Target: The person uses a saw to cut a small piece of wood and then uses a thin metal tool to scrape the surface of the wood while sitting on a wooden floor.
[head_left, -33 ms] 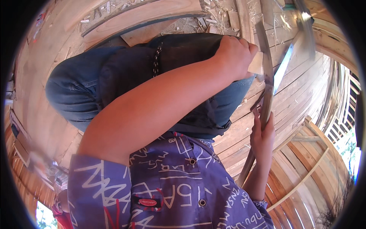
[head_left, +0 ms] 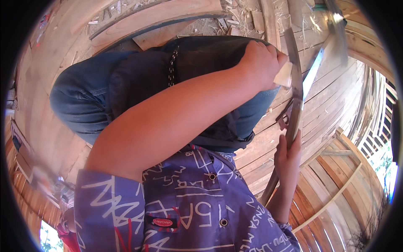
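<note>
Plank flooring [head_left: 323, 113], scattered with shavings [head_left: 210, 27], surrounds a person seated in jeans [head_left: 79, 101]. Just right of the left hand [head_left: 262, 65] lies a long, brown, slightly curved strip [head_left: 296, 63], its long axis running from the top of the view down toward the person's right side. The right hand [head_left: 289, 155] wraps its lower part; the left is closed on a pale block [head_left: 284, 74] close beside the strip, contact unclear. Purple shirt [head_left: 197, 201] fabric bears white scrawled lettering and a lettered red oval label [head_left: 162, 222].

Bright daylight at right; black rim; floor planks [head_left: 323, 107] bowed.
</note>
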A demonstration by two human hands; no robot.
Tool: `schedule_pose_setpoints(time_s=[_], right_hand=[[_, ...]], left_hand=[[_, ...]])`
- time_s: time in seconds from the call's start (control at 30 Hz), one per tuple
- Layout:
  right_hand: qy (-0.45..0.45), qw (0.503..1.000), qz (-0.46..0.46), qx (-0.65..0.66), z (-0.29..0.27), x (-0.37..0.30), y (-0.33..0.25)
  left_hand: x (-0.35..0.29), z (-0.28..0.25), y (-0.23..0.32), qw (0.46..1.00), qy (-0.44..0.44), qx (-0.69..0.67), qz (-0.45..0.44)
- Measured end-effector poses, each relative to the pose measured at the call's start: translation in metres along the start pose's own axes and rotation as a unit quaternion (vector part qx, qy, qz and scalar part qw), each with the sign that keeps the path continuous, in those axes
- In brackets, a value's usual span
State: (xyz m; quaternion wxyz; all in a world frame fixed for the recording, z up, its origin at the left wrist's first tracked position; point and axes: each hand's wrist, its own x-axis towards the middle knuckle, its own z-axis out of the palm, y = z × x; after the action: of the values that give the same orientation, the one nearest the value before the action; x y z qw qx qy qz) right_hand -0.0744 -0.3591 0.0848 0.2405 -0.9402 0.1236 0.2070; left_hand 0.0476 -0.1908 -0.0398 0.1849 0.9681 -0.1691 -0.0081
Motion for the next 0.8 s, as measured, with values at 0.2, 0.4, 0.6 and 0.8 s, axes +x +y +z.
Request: schedule_pose_setpoints(time_s=[0.2,0.4,0.6,0.8], right_hand=[[0.002,0.999,0.014,-0.028,0.010,-0.004,0.002],[0.015,0.999,0.001,-0.039,0.007,-0.001,0.002],[-0.001,0.999,0.032,-0.034,0.011,0.003,-0.007],[0.020,0.996,-0.036,-0.076,0.009,-0.002,0.001]], left_hand=[[-0.002,-0.010,0.008,1.000,-0.016,-0.002,-0.025],[0.004,-0.007,0.004,0.999,-0.017,-0.009,-0.031],[0.002,-0.005,0.009,0.999,-0.012,-0.008,-0.049],[0.001,-0.003,0.005,0.999,0.005,-0.006,-0.047]])
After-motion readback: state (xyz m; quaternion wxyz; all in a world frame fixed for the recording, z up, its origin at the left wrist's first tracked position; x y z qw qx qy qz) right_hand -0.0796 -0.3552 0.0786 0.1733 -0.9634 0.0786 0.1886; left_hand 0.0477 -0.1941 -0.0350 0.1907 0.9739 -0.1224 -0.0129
